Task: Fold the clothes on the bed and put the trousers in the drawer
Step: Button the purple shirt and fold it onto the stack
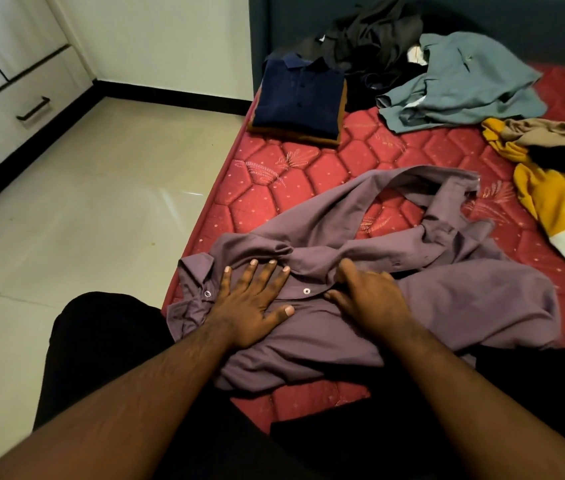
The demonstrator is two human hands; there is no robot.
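- Purple shirt (360, 289) lies crumpled near the front edge of the bed (308, 168), collar toward the floor side, a sleeve looping away across the mattress.
- The left hand (253, 303) lies flat on it, fingers straight and spread, pressing the cloth beside the button placket.
- The right hand (367, 296) rests just beside, fingers curled down into the fabric near a white button; how firmly it grips cannot be told.
- A drawer (28, 116) with a dark bar handle sits closed in the white cabinet at left; its contents are hidden.
- A folded navy shirt (300, 98) tops a brown one in a neat stack at the far corner.
- Loose heaps lie beyond: dark clothes (371, 43), a grey-blue shirt (457, 84), a yellow and white garment (551, 209).
- The mattress is red, quilted in hexagons; the floor (83, 220) is glossy pale tile.
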